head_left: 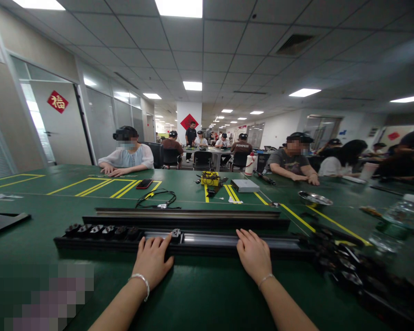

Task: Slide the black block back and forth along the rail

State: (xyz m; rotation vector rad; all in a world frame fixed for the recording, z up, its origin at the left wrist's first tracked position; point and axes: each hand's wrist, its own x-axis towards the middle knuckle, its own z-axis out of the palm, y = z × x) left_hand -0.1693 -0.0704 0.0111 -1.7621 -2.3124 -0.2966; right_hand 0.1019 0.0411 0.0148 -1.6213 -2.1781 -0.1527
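Observation:
A long black rail point(207, 240) with a silvery channel lies across the green table point(200, 294) in front of me. Several small black blocks point(100, 231) sit in a row in its left part. My left hand point(152, 259) rests on the rail's near edge, fingers flat and apart, fingertips touching a single black block point(176, 235). My right hand point(254, 255) lies flat on the rail further right, fingers stretched out and holding nothing. A second black rail point(189, 215) lies parallel just behind.
A heap of black parts point(345, 264) lies at the right. A plastic bottle point(395, 223), a metal dish point(314, 198), a yellow box point(210, 178), a grey box point(244, 185), a cable point(157, 198) and a phone point(144, 184) lie farther off. People sit across the table.

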